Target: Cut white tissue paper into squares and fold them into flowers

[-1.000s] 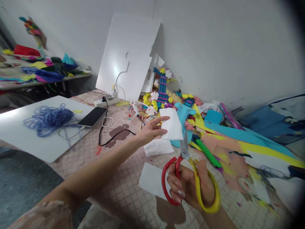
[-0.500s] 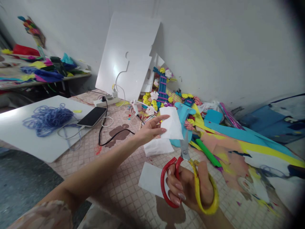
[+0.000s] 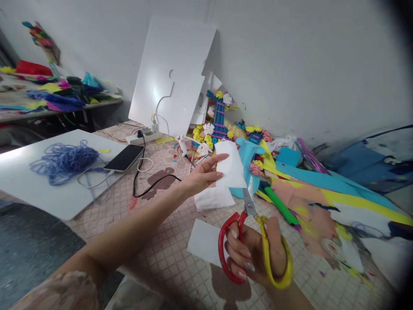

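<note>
My left hand (image 3: 206,173) pinches the left edge of a small white sheet of paper (image 3: 230,165) and holds it up over the table. A pair of scissors (image 3: 250,204) with one red and one yellow handle is in my right hand (image 3: 250,252), its fingers through the loops. The blades point up at the lower right edge of the sheet; whether they touch it I cannot tell. Below the held sheet lies a white paper piece (image 3: 214,199). A white rectangle of paper (image 3: 206,241) rests nearer to me, partly behind the red handle.
At left, a white board (image 3: 69,193) bears tangled blue yarn (image 3: 69,157) and a phone (image 3: 124,158). Behind are a glue gun (image 3: 183,144), a power strip (image 3: 143,137) and a flower-trimmed paper guitar (image 3: 220,118). Coloured sheets and a green marker-like stick (image 3: 281,206) lie right.
The scissor blades have closed together and tilted slightly left, with the yellow handle drawn slightly inward. My left hand and the sheet have shifted barely left.
</note>
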The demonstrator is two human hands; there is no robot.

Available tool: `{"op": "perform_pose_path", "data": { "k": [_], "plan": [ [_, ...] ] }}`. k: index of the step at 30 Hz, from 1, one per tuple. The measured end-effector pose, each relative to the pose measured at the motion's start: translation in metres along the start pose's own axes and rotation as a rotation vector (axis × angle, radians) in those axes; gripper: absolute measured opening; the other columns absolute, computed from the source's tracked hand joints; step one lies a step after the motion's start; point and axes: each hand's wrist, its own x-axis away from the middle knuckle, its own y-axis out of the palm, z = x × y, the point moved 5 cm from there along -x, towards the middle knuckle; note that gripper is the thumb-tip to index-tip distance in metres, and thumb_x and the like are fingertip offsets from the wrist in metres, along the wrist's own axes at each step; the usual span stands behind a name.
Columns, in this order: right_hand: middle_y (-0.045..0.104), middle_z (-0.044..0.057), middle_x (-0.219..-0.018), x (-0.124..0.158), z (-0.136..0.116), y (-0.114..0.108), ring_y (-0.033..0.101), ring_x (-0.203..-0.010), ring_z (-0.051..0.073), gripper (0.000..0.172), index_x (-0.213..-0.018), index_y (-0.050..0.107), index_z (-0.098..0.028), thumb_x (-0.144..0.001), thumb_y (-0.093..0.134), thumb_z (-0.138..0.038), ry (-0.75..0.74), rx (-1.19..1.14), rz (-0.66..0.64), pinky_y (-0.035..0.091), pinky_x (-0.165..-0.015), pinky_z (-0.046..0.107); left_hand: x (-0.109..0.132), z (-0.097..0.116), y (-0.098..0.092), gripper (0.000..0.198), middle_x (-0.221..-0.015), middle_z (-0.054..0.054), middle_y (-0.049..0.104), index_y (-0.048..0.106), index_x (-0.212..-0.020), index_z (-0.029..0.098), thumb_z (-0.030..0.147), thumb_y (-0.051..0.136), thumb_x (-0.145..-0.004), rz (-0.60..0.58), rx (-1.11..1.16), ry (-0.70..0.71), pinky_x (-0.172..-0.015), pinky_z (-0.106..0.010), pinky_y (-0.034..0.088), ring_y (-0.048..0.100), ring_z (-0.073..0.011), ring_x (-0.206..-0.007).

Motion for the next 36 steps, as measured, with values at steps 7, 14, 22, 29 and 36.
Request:
{"op": "perform_pose_path", "data": {
  "k": [7, 14, 22, 29, 36],
  "plan": [
    [0.037, -0.005, -0.059, -0.0010, 0.0014, 0.0024, 0.032, -0.043, 0.006, 0.088, -0.086, 0.058, -0.013, -0.066, 0.009, -0.084, -0.005, -0.050, -0.070, 0.040, -0.048, 0.024, -0.0008, 0.0019, 0.0004, 0.053, -0.113, -0.003, 0.057, 0.060, -0.116, 0.026, 0.013, 0.072, -0.066, 0.000, 0.018, 0.019, -0.056, -0.013, 0.039, 0.047, -0.0009, -0.063],
    [0.039, -0.003, -0.060, -0.0004, 0.0090, 0.0037, 0.037, -0.047, 0.009, 0.095, -0.093, 0.061, -0.012, -0.065, 0.006, -0.085, 0.035, 0.033, -0.025, 0.043, -0.053, 0.029, 0.0008, -0.0011, 0.0021, 0.052, -0.108, -0.001, 0.060, 0.061, -0.115, 0.027, 0.014, 0.072, -0.066, 0.021, 0.032, -0.012, -0.058, -0.014, 0.040, 0.049, -0.0016, -0.064],
    [0.039, -0.003, -0.060, 0.0007, 0.0049, 0.0040, 0.037, -0.046, 0.008, 0.095, -0.092, 0.062, -0.012, -0.066, 0.007, -0.084, 0.009, 0.050, -0.021, 0.042, -0.053, 0.028, 0.0016, -0.0041, 0.0016, 0.054, -0.107, -0.002, 0.062, 0.059, -0.118, 0.028, 0.014, 0.071, -0.067, 0.008, 0.018, -0.027, -0.053, -0.015, 0.037, 0.046, -0.0017, -0.059],
    [0.038, -0.004, -0.060, -0.0009, 0.0012, 0.0062, 0.035, -0.044, 0.007, 0.090, -0.089, 0.061, -0.013, -0.066, 0.009, -0.084, -0.010, 0.047, -0.016, 0.041, -0.050, 0.026, 0.0014, -0.0030, 0.0011, 0.056, -0.109, -0.003, 0.060, 0.057, -0.119, 0.028, 0.016, 0.072, -0.067, -0.002, -0.012, -0.018, -0.056, -0.015, 0.038, 0.049, -0.0031, -0.064],
    [0.037, -0.004, -0.059, -0.0010, 0.0004, 0.0043, 0.034, -0.042, 0.007, 0.083, -0.081, 0.056, -0.016, -0.065, 0.013, -0.085, -0.018, 0.040, -0.037, 0.039, -0.046, 0.024, 0.0001, -0.0011, -0.0001, 0.057, -0.107, -0.004, 0.061, 0.056, -0.121, 0.026, 0.016, 0.072, -0.066, -0.012, -0.054, 0.027, -0.056, -0.015, 0.040, 0.050, -0.0026, -0.061]
  ]
}}
